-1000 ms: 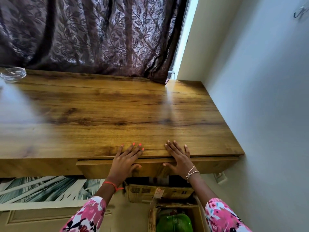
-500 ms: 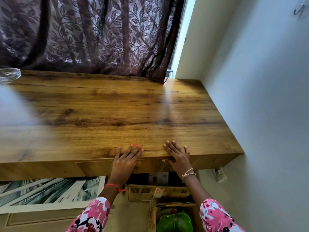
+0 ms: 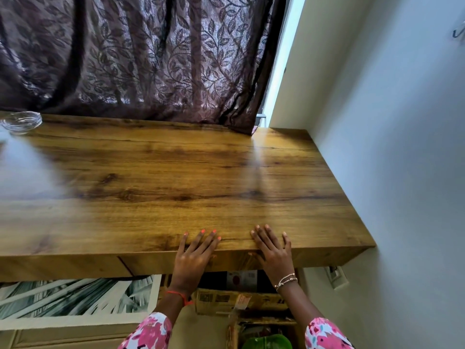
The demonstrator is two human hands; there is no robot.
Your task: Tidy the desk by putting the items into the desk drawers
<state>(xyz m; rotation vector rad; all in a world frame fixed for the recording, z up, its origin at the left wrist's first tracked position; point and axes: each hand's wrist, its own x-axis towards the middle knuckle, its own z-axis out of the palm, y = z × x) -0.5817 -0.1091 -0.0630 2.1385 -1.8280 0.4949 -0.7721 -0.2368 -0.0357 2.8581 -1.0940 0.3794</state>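
A wooden desk (image 3: 176, 177) runs along the curtain and meets the wall on the right. Its right drawer front (image 3: 156, 263) sits flush with the desk's front edge. My left hand (image 3: 195, 258) presses flat against that drawer front, its straight fingers reaching over the desktop's edge. My right hand (image 3: 273, 253) lies the same way a little to the right, palm on the front and fingers on the top. A clear glass dish (image 3: 21, 121) stands at the desk's far left corner.
A dark leaf-patterned curtain (image 3: 141, 59) hangs behind the desk. The white wall (image 3: 402, 172) bounds the desk on the right, with a socket (image 3: 336, 275) below. Under the desk are cardboard boxes (image 3: 239, 301), a green object (image 3: 266, 342) and a leaf print (image 3: 75, 298).
The right drawer stood slightly out a second ago; both hands have pushed it in and it now sits flush with the desk front.
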